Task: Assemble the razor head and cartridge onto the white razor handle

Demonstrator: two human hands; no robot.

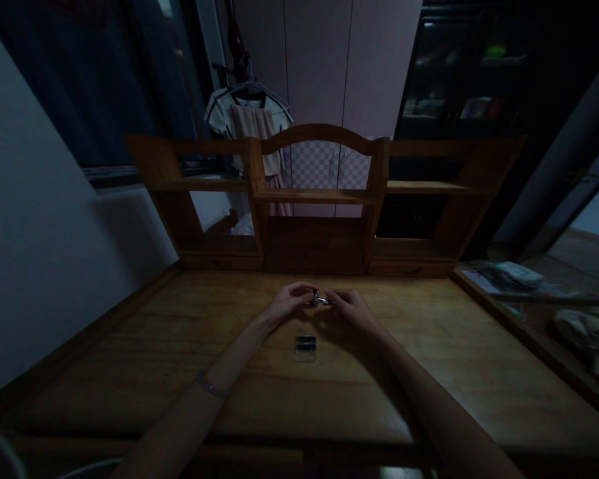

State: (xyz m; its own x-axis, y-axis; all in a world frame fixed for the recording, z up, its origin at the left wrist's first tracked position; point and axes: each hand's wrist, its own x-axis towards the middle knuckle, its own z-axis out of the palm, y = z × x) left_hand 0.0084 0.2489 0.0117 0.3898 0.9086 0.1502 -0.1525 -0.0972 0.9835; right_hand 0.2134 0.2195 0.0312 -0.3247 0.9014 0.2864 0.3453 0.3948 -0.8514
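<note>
The left hand [287, 301] is nearly closed, thumb and fingertips pinched at the dark end of a small silvery metal object [321, 301]. The right hand [352, 306] is likewise nearly closed, thumb and index finger pinching the object's slim, shiny shaft from the right. The object lies level between the 2 hands, just above the desk [170, 339], near its far edge; whether it is 1 piece or 2 joined pieces is too small to tell. A bracelet [212, 384] circles the left forearm.

Just nearer than the hands, between the 2 forearms, a small rectangular case [305, 348] lies on the desk, dark in its far part and clear in its near part.

Beyond the hands, a wooden hutch [314, 196] stands along the desk's far side, with 2 low drawers, 1 at left and 1 at right. Behind it, at far left, a white short-sleeved top [222, 112] with dark trim hangs beside a blue curtain [114, 86]. A pale pink wardrobe [317, 66] stands at far centre, and a dark glass-fronted cabinet [444, 73] at far right.
</note>
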